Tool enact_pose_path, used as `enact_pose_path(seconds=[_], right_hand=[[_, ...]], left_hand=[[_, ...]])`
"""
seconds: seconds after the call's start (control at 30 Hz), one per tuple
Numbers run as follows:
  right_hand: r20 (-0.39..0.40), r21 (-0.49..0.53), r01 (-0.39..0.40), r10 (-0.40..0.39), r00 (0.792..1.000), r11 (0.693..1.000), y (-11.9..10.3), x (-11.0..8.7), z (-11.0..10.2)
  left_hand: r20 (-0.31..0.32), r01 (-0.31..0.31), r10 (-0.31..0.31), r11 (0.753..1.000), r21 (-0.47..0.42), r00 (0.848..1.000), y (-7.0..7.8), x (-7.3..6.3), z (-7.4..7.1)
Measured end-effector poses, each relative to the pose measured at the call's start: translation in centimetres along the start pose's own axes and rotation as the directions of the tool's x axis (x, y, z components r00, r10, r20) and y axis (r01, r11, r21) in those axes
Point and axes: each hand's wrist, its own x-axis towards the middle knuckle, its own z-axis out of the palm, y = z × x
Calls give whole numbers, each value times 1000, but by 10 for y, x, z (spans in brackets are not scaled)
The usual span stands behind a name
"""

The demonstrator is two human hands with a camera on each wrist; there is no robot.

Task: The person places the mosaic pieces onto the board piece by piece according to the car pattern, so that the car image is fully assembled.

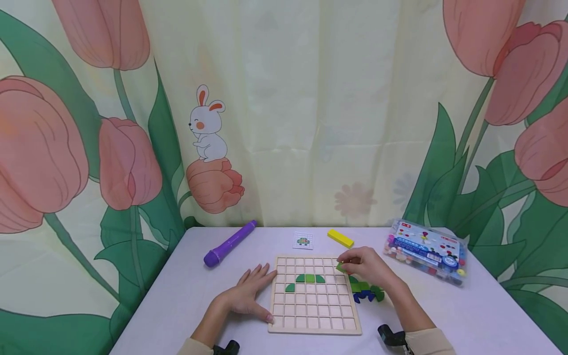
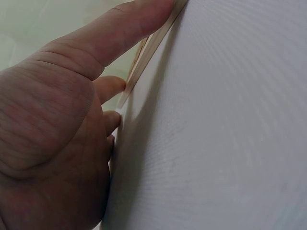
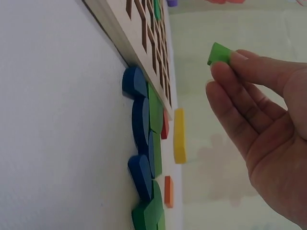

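1. Curtain (image 1: 284,123), tulip-printed, behind white table (image 1: 177,286).
2. Microphone (image 1: 230,245), purple, lying aslant at left.
3. Left hand (image 1: 249,292): fingers spread, nothing gripped, thumb and fingertips at left edge of board (image 1: 315,332).
4. Same board: wooden grid, flat, far edge parallel to table's far edge; four green pieces (image 1: 309,278) in cells.
5. Card (image 1: 303,240), just beyond board.
6. Green block (image 3: 219,53): raised at board's far right corner, free end pointing leftward; long axis unclear.
7. Right hand (image 1: 366,264): thumb and fingertips nearly together, pinching block.
8. Loose blocks (image 3: 140,122), blue and green, beside board.
9. Box (image 1: 426,251), far right, aslant.
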Motion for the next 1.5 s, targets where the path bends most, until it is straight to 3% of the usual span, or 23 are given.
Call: enact_pose_path(seconds=[0.4,0.67,1.0,1.5], right_hand=[[60,3,103,-103,993,995,-19,6,23],[79,-72,118,-112,991,990,-34,13,38],[181,-83,205,-188,965,975,-48,24,57],[299,-176,266,-206,932,948,-56,35,85]], left_hand=[[1,5,-5,1000,-2,1000,-2,2,1],[-2,2,-2,1000,0,1000,-3,2,1],[0,1,-1,1000,-7,1000,-4,2,1],[2,-7,7,1000,5,1000,-4,2,1]])
